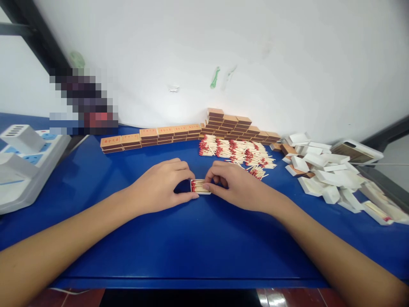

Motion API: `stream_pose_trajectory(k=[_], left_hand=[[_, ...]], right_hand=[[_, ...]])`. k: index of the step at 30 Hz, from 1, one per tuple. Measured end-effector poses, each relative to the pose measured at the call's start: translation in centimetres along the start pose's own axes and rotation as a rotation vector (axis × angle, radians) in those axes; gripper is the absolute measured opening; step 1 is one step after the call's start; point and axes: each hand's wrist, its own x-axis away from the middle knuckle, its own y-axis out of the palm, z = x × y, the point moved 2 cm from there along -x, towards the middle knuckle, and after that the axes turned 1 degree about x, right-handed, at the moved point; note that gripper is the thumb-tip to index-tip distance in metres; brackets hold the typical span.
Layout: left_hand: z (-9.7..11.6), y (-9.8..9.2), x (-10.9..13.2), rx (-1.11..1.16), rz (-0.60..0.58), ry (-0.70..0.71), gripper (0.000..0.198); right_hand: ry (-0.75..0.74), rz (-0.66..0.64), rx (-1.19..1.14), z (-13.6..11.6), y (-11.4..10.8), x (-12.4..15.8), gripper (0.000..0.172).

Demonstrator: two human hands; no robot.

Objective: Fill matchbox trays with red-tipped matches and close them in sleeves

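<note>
A small white matchbox tray lies on the blue table, holding red-tipped matches. My left hand grips the tray's left end, thumb on the near side and forefinger on the far side. At the tray's right end, my right hand has its thumb and fingers pinched together over the matches. Whether a match sits in that pinch is hidden by the fingers. Just behind my right hand, loose matches are spread in rows of small heaps.
Closed matchboxes line the wall, stacked higher in the middle. Empty white trays form a pile at right, beside a phone and an open box. A white power strip with plugs stands at left.
</note>
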Motion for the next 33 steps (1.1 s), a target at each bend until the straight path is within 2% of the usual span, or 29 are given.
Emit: stream_pose_trajectory(k=[6, 13, 17, 27, 33], left_hand=[[0.0, 0.1, 0.0, -0.006, -0.001, -0.001, 0.025], [0.1, 0.0, -0.1, -0.005, 0.007, 0.021, 0.027], [0.2, -0.1, 0.0, -0.002, 0.006, 0.037, 0.026], [0.1, 0.0, 0.0, 0.007, -0.010, 0.002, 0.025], [0.2, -0.1, 0.0, 0.015, -0.006, 0.003, 0.026]], right_hand=[[-0.020, 0.007, -0.005, -0.3, 0.2, 0.0, 0.011], [-0.019, 0.114, -0.128, -0.7, 1.6, -0.5, 0.003], [0.002, 0.168, -0.160, -0.7, 2.2, -0.7, 0.005], [-0.032, 0.129, -0.015, -0.3, 0.8, -0.5, 0.007], [-0.052, 0.123, 0.021, -0.2, 0.7, -0.3, 0.009]])
